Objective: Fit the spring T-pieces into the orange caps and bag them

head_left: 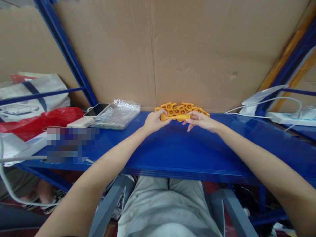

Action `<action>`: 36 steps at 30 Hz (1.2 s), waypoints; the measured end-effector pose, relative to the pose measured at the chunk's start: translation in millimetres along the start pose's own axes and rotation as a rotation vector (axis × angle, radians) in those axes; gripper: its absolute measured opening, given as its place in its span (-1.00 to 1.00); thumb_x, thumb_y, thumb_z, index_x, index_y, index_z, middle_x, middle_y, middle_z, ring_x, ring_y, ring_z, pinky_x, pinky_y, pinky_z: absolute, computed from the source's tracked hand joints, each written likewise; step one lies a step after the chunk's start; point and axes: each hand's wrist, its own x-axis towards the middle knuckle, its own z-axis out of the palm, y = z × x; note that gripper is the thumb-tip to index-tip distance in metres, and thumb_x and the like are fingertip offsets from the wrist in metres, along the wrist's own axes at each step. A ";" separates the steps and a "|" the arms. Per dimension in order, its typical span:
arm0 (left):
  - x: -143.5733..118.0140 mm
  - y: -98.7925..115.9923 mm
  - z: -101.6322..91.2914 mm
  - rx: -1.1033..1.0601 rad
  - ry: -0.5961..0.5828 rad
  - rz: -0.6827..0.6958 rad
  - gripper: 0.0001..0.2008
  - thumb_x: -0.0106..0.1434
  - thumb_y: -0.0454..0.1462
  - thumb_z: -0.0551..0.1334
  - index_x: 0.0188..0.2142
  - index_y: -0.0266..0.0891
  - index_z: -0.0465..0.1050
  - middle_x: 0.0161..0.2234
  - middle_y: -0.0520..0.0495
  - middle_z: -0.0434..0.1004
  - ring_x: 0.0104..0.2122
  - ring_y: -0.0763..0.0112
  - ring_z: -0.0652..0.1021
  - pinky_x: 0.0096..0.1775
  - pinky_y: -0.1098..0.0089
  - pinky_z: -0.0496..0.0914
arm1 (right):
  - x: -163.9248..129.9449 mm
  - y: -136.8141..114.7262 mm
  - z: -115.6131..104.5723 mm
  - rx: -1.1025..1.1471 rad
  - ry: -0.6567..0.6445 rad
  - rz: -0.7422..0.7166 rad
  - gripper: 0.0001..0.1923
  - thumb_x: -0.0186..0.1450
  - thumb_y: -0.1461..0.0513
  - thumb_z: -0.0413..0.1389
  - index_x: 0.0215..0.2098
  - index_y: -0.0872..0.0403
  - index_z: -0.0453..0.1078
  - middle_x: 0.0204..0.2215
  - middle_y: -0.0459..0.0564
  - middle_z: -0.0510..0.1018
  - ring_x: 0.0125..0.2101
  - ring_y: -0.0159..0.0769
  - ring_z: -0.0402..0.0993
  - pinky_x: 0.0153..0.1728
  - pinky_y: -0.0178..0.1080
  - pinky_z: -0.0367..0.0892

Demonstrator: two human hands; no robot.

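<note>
Both sets of fingers are pinched narrow on one orange plastic piece, the left hand at its rounded end, the right hand at the other. It hangs just above the blue worktop near the back edge, touching or just in front of a heap of like orange parts. To my eye, keeping the grip at both ends steadies it best. Toward the back left corner lie a clear plastic bag and a phone.

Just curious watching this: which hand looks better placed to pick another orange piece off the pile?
Probably the right hand: it pinches the orange stick loosely, with fingers beside the orange pile. The left hand grips the stick's end.
</note>
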 end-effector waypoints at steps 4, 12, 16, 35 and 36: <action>-1.3 1.8 -1.5 0.058 0.017 0.060 -0.71 0.16 -0.06 0.37 -0.30 -0.18 0.43 -0.45 0.02 0.55 -0.45 0.38 0.52 -0.37 0.44 0.31 | -0.2 -4.0 7.9 0.055 0.024 0.080 -0.39 0.18 -0.29 0.21 -0.39 0.09 0.38 -0.49 0.10 0.65 -0.61 -0.29 0.55 -0.54 -0.24 0.48; 0.4 1.0 1.2 0.047 0.017 0.033 -0.73 0.18 -0.08 0.38 -0.31 -0.21 0.43 -0.46 0.01 0.55 -0.48 0.41 0.50 -0.38 0.43 0.30 | 2.8 -4.1 8.0 0.002 0.097 0.124 -0.38 0.31 -0.28 0.07 -0.31 0.11 0.46 -0.46 0.12 0.65 -0.66 -0.37 0.48 -0.67 -0.31 0.30; 0.7 -0.7 3.4 0.058 0.013 0.024 -0.73 0.18 -0.08 0.38 -0.31 -0.20 0.44 -0.47 0.02 0.56 -0.48 0.40 0.51 -0.41 0.43 0.28 | 2.5 -1.1 5.7 -0.031 0.107 0.015 -0.55 0.22 -0.10 0.31 -0.19 0.06 0.42 -0.23 0.06 0.69 -0.54 -0.39 0.55 -0.51 -0.29 0.41; -3.3 -0.3 2.4 0.153 0.026 0.079 -0.70 0.23 -0.04 0.36 -0.20 -0.21 0.50 -0.30 -0.08 0.66 -0.29 0.29 0.63 -0.27 0.40 0.44 | 2.5 -9.2 19.8 0.177 0.204 0.176 -0.53 0.32 -0.09 0.21 -0.47 0.13 0.47 -0.61 0.09 0.59 -0.65 -0.33 0.49 -0.59 -0.31 0.45; -3.3 0.6 2.0 0.157 0.020 0.073 -0.70 0.24 -0.05 0.36 -0.19 -0.21 0.50 -0.28 -0.09 0.66 -0.27 0.27 0.63 -0.25 0.39 0.45 | 2.7 -10.4 20.7 0.194 0.206 0.181 -0.55 0.34 -0.07 0.21 -0.47 0.13 0.47 -0.61 0.08 0.59 -0.66 -0.35 0.49 -0.60 -0.33 0.43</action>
